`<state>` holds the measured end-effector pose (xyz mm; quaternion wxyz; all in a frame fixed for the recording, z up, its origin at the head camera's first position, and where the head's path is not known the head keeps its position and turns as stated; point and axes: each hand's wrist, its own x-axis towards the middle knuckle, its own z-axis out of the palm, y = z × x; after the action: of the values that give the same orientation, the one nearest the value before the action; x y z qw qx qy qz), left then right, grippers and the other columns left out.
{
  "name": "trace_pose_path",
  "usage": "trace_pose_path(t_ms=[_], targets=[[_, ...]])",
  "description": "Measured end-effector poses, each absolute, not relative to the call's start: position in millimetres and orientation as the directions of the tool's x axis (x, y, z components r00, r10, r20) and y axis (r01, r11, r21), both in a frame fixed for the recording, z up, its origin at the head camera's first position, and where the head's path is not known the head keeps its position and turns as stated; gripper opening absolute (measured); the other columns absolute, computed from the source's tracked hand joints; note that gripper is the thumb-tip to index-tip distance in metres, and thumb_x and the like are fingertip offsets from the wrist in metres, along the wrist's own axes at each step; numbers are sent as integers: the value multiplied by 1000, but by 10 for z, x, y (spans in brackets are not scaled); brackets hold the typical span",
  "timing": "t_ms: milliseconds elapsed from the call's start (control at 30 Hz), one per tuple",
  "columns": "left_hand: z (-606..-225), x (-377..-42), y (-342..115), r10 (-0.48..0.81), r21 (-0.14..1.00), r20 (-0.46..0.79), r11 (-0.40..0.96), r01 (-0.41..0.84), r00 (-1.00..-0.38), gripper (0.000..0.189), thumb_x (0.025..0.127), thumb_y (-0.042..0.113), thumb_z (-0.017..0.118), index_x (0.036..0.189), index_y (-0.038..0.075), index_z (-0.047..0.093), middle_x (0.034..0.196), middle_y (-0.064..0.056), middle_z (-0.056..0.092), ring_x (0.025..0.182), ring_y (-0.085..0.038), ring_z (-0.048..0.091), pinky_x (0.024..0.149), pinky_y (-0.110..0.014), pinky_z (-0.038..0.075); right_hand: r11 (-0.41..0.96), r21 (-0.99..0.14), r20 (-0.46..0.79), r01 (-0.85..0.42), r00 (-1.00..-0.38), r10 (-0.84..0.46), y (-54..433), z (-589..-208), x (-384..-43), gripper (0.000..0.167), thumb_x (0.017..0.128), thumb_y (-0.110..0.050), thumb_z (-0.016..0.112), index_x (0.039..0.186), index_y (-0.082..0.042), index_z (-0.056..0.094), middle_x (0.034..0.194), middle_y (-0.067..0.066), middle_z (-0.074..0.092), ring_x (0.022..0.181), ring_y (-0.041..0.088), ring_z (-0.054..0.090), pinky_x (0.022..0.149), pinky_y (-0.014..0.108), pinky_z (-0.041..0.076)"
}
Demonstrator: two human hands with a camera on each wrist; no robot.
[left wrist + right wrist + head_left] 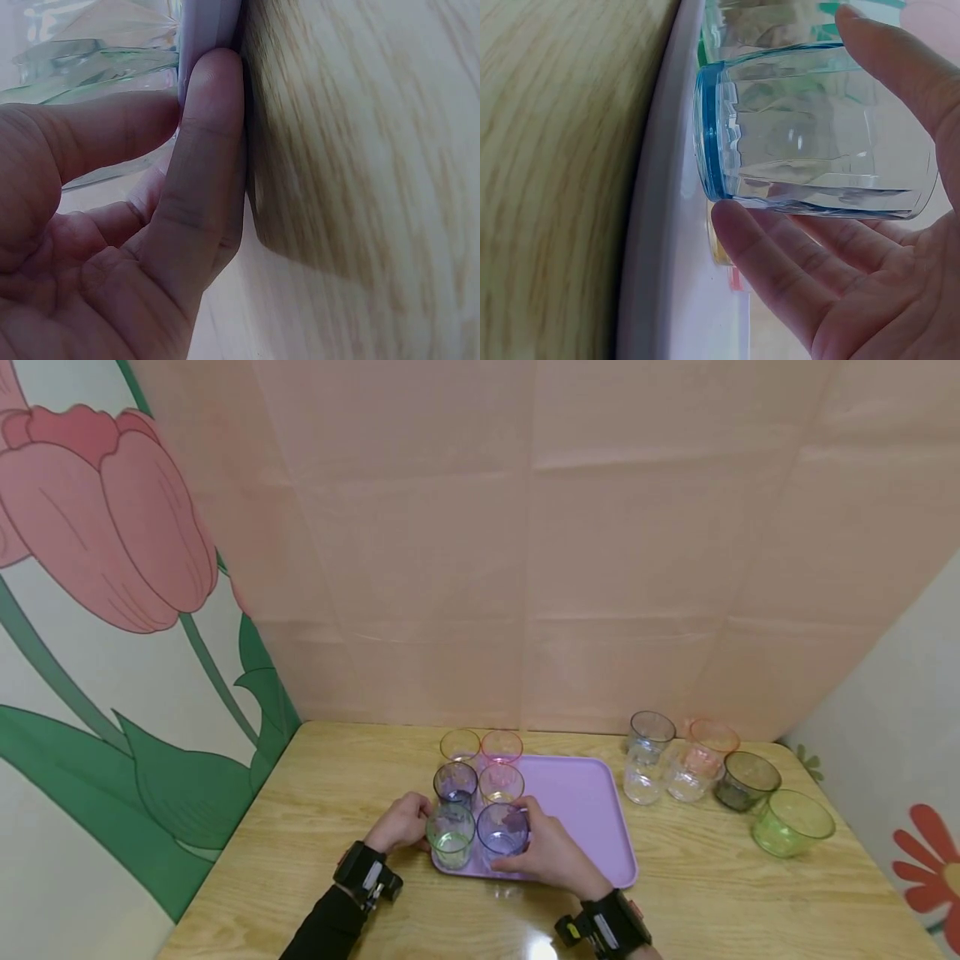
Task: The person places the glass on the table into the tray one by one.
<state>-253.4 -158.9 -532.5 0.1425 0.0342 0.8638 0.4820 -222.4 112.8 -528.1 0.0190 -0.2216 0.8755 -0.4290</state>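
Observation:
My right hand point(553, 853) holds a blue-tinted glass point(501, 837), with the thumb on one side and the fingers on the other. In the right wrist view this glass point(802, 135) shows a bright blue base, close over the tray's front rim. A lilac tray point(576, 806) lies on the table beneath it. At the tray's front left corner my left hand point(399, 825) pinches the edge, a finger point(214, 90) along its outer side and the thumb inside. Beside that thumb stands a green glass point(451, 842). Behind these two are a dark-tinted glass point(454, 787) and a pale yellow one point(501, 783).
An amber-rimmed glass point(460, 745) and a pink-rimmed glass point(502, 746) stand at the back of the group. To the tray's right are more glasses: a stacked clear pair point(647, 768), a pink-rimmed one point(712, 739), a grey one point(746, 781) and a green one point(791, 825).

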Motion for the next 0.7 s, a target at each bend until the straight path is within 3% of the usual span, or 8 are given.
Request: trace_pose_path(t_ms=[700], targets=[[-5349, -2543, -1598, 200, 847, -214, 526, -79, -956, 18, 84, -16, 51, 92, -3, 60, 74, -7, 52, 61, -18, 58, 54, -30, 60, 617, -705, 121, -349, -917, -380, 1099, -5313, -2204, 95, 61, -39, 97, 133, 5, 52, 112, 21, 70, 99, 32, 69, 89, 50, 59]])
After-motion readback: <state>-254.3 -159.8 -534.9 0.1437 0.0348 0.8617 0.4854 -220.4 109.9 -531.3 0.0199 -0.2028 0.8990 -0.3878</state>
